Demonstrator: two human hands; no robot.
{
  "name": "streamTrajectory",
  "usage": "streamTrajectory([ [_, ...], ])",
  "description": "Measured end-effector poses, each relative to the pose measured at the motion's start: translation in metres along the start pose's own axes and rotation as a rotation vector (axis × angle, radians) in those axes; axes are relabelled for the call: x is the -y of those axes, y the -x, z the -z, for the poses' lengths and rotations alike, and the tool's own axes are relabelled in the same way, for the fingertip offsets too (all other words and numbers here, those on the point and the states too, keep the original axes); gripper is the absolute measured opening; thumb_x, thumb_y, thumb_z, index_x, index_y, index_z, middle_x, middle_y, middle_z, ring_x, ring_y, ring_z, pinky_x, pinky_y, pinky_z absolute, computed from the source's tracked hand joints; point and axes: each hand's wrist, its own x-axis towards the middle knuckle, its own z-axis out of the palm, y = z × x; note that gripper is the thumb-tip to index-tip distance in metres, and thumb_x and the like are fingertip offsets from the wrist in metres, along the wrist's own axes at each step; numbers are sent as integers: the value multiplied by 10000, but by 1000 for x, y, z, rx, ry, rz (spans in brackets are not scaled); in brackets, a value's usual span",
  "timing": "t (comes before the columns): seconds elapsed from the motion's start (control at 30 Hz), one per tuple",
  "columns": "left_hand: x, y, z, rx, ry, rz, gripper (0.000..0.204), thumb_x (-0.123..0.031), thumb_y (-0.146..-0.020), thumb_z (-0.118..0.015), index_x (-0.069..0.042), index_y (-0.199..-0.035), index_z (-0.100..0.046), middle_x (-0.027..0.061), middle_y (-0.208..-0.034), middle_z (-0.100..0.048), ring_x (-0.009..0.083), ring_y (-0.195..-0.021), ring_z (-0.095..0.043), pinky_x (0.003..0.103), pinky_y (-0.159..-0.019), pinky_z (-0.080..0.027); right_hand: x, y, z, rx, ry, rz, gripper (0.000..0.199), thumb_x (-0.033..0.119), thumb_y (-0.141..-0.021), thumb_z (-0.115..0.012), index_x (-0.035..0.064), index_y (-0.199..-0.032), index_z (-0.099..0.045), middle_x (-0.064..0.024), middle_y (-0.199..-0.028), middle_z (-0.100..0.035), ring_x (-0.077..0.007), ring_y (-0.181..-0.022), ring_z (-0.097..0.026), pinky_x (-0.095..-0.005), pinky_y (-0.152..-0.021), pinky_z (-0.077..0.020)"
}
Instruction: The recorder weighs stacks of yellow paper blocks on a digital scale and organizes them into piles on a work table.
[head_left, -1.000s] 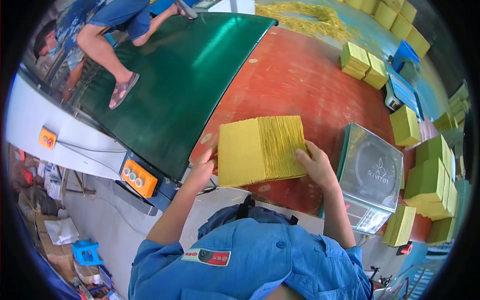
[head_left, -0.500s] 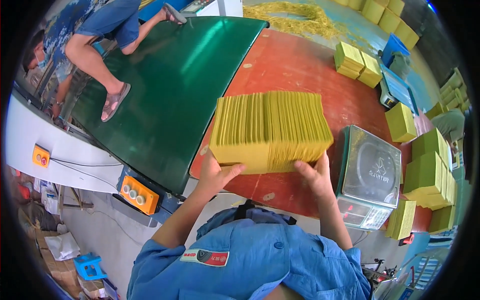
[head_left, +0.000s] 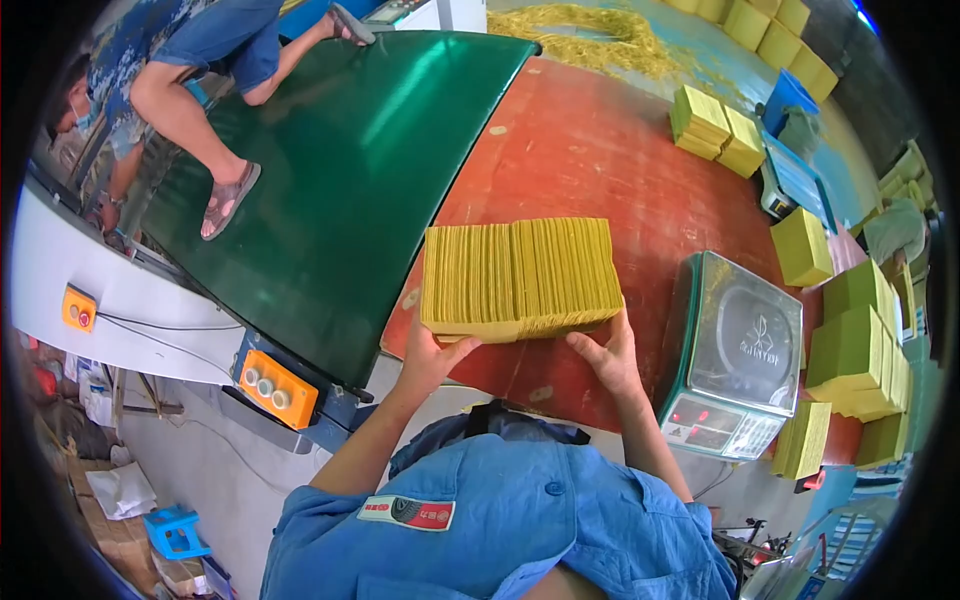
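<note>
A thick block of yellow paper sheets (head_left: 520, 275), standing on edge with a seam between two parts, lies between my hands over the near part of the red tabletop (head_left: 590, 140). My left hand (head_left: 436, 362) grips its near left corner, thumb along the front face. At the near right corner, my right hand (head_left: 608, 358) holds it the same way; the fingers behind the block are hidden. Whether its underside rests on the tabletop I cannot tell. To the right of my right hand stands a digital scale (head_left: 745, 335) with a bare metal pan.
A green conveyor belt (head_left: 330, 150) adjoins the tabletop on the left; a person (head_left: 200, 110) crouches on it, reaching down. Orange button boxes (head_left: 278, 390) sit at its near edge. More yellow paper stacks (head_left: 850, 345) line the right side, and others (head_left: 715, 130) stand at the far corner.
The paper block has come down and slightly left, and looks more compact with its sheets more even. Both hands have moved with it, the right one inward.
</note>
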Motion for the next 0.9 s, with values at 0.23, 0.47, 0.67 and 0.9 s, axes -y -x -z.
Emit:
streamTrajectory([
  [0.23,7,-1,-13,-8,126,12,540,-59,-817,-798,5,-1275,-518,97,-1191,-624,186,-1081,-626,340,-930,-512,-16,-10,-12,-12,-124,5,838,203,-806,-843,-1,-1463,-365,-136,-1377,-538,-224,-1261,-517,-377,-1069,-418],
  [0.47,-34,-1,-17,0,88,-9,470,-73,-829,-792,3,-1234,-565,85,-1138,-667,183,-1044,-639,338,-915,-513,19,4,-10,-99,-223,17,624,122,-796,-850,-26,-1314,-534,-122,-1232,-634,-223,-1129,-604,-364,-997,-474],
  [0.67,-2,2,-11,117,-51,-7,524,-33,-853,-761,-10,-1311,-509,77,-1211,-624,168,-1112,-612,350,-966,-500,-24,24,-24,-84,-196,-122,749,99,-824,-806,8,-1435,-382,-103,-1313,-561,-193,-1190,-566,-356,-1028,-466],
  [0.9,-34,-2,-27,64,134,126,424,26,-830,-763,49,-1217,-590,125,-1161,-675,214,-1053,-661,353,-930,-536,-13,22,-22,-129,-261,-141,951,62,-785,-832,6,-1544,-261,-117,-1490,-433,-217,-1362,-431,-377,-1123,-379],
])
